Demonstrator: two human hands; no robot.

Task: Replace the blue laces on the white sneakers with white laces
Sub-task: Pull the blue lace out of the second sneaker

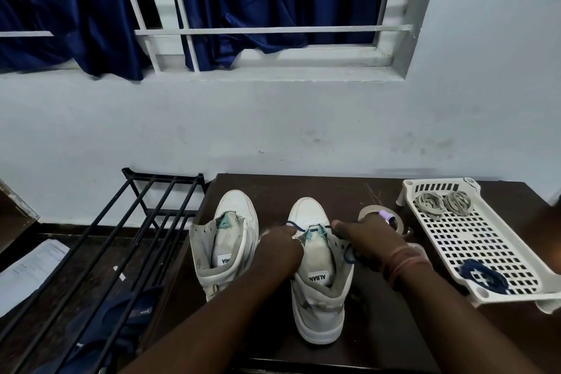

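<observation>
Two white high-top sneakers stand side by side on the dark wooden table (349, 188), toes toward the wall. The left sneaker (226, 240) has no lace. A blue lace (296, 224) still runs through the right sneaker (318, 276). My left hand (280, 244) grips the left side of that shoe's opening and pinches the lace. On the other side my right hand (368, 240) pinches the lace, and a loose blue loop (349, 255) hangs below it. Two coiled white laces (443, 202) lie at the far end of a white perforated tray (473, 240). Another blue lace (482, 278) lies bundled at its near end.
A roll of tape (368, 211) lies behind my right hand. Left of the table stands a black metal rack (145, 222), with dark blue slippers (121, 313) and papers (30, 270) under it. The wall and a barred window with blue curtains rise behind.
</observation>
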